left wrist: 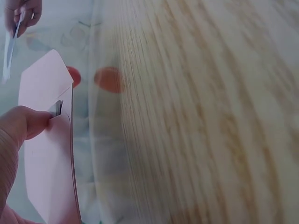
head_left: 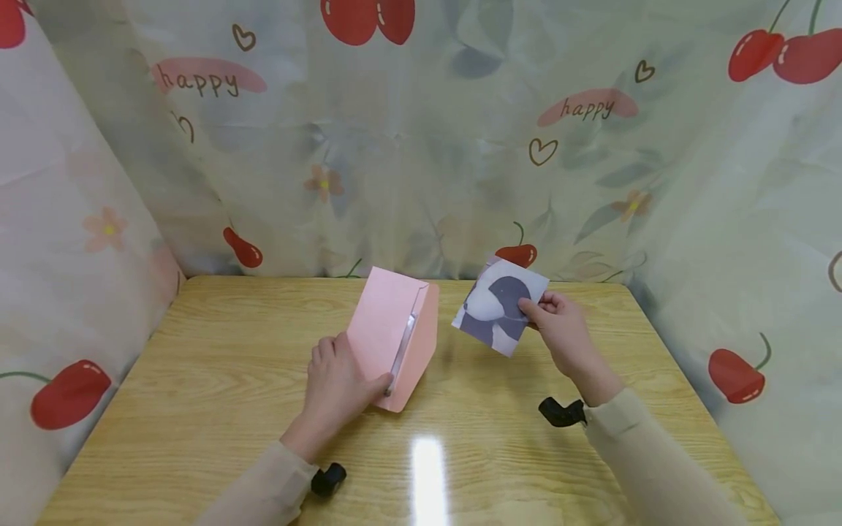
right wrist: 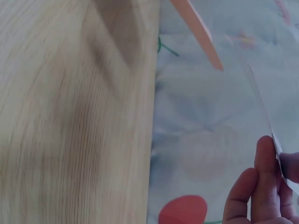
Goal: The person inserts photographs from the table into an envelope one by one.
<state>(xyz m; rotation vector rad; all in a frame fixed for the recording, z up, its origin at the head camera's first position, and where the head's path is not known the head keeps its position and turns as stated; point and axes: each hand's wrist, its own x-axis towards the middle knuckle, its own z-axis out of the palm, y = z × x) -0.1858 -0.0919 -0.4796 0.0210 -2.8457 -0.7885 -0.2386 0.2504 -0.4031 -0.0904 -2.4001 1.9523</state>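
A pink envelope (head_left: pixel 381 310) is tilted above the wooden table, its flap (head_left: pixel 424 347) folded out to the right. My left hand (head_left: pixel 334 383) grips it by the lower left, the thumb at the mouth. Inside that mouth a pale grey edge (left wrist: pixel 58 108) shows in the left wrist view. To the right, my right hand (head_left: pixel 567 337) pinches a square printed card (head_left: pixel 483 310) by its right side, thumb on the front. Purple-grey and white shapes cover the card's face. Seen edge-on in the right wrist view, the card is a thin line between thumb and fingers.
The wooden table (head_left: pixel 217 365) reaches back to a hanging cloth (head_left: pixel 408 161) printed with cherries, hearts and words, which also encloses both sides. A black wrist mount (head_left: pixel 561 412) sits by the right cuff, another (head_left: pixel 328 480) by the left.
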